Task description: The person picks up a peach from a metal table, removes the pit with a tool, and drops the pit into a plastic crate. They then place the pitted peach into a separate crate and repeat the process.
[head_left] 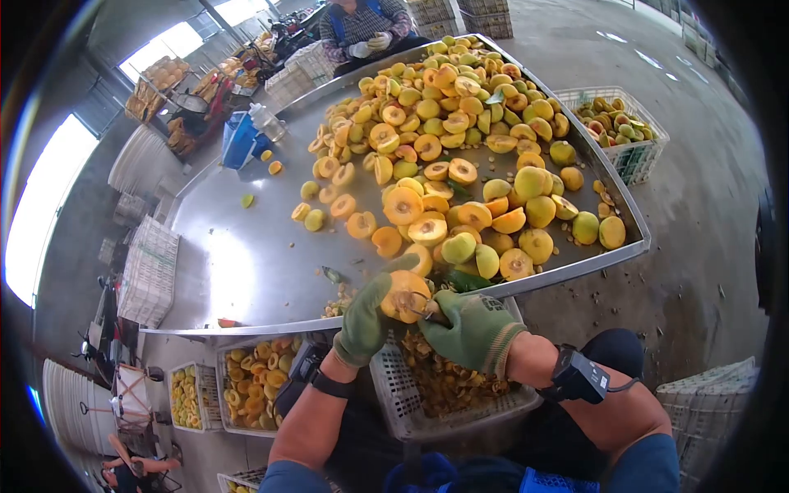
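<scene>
My left hand (364,322), in a green glove, grips a yellow peach half (403,294) over the near edge of the metal table. My right hand (477,330), gloved alike, is closed around a small pitting tool (435,312), whose metal end meets the right side of the peach flesh. Most of the tool is hidden by the fingers. Just beyond my hands lie halved and whole peaches (427,228) in a large pile. Below them, between my legs, a white plastic crate (400,411) holds brownish peach scraps (448,382).
The metal table (246,283) has a raised rim. A blue container (239,140) and a clear bottle (267,122) stand on its far left. Peach crates flank it at right (633,156) and lower left (233,423). Another person (366,33) in white gloves sits opposite.
</scene>
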The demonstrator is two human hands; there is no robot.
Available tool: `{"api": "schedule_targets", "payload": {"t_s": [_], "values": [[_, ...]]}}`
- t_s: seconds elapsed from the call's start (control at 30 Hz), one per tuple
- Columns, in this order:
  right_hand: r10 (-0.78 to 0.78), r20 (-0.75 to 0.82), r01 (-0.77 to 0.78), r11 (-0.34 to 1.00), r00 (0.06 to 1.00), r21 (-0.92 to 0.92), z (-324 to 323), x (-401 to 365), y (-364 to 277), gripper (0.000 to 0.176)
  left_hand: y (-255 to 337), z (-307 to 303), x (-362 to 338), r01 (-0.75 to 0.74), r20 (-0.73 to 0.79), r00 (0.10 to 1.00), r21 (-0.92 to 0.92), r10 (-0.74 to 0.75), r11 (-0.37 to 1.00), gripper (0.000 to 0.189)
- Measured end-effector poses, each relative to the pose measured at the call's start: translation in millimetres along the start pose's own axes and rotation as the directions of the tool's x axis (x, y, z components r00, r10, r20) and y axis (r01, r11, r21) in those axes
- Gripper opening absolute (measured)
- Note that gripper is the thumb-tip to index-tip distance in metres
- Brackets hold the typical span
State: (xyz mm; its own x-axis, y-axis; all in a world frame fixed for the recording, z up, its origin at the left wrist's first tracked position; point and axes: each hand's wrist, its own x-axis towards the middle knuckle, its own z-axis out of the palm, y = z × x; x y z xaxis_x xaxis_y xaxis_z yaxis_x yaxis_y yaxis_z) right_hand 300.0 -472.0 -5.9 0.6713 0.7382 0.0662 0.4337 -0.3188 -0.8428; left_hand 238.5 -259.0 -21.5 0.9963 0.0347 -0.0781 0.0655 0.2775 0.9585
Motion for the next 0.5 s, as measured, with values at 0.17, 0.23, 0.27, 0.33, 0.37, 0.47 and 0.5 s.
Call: {"api": "schedule_targets", "payload": {"t_s": [0.17,0.23,0.27,0.33,0.37,0.47,0.5], "values": [[0.054,-0.01,-0.054,0.997,0.998,-0.047,3.6,-3.3,-4.8,0.03,-10.3,1.0,0.4,-0.01,-0.026,1.0,-0.027,0.009,1.0,0.059],[0.057,-0.025,-0.058,0.997,0.998,-0.059,7.8,-3.6,-2.9,0.029,-9.4,2.9,-3.3,-0.024,-0.02,0.999,0.035,0.025,0.999,0.059],[0.067,-0.02,-0.068,0.995,0.998,-0.074,9.6,-3.4,-3.9,0.029,-9.0,4.3,-5.8,-0.031,-0.018,0.999,0.065,0.033,0.997,0.059],[0.079,0.01,-0.078,0.994,0.997,-0.083,11.4,-3.5,-6.1,0.03,-7.2,5.2,-8.1,-0.044,-0.005,0.999,0.093,0.044,0.995,0.059],[0.08,0.033,-0.078,0.994,0.996,-0.076,10.0,-4.2,-8.6,0.03,-6.6,5.5,-9.6,-0.05,0.001,0.999,0.107,0.05,0.993,0.059],[0.089,0.077,-0.087,0.996,0.993,-0.019,16.7,-5.9,-4.9,0.031,-6.3,5.5,-16.9,-0.121,0.028,0.993,0.3,0.118,0.946,0.055],[0.093,0.085,-0.094,0.996,0.992,0.006,18.3,-6.5,-3.9,0.032,-4.5,9.5,-17.9,-0.103,0.003,0.994,0.314,0.107,0.944,0.052]]}}
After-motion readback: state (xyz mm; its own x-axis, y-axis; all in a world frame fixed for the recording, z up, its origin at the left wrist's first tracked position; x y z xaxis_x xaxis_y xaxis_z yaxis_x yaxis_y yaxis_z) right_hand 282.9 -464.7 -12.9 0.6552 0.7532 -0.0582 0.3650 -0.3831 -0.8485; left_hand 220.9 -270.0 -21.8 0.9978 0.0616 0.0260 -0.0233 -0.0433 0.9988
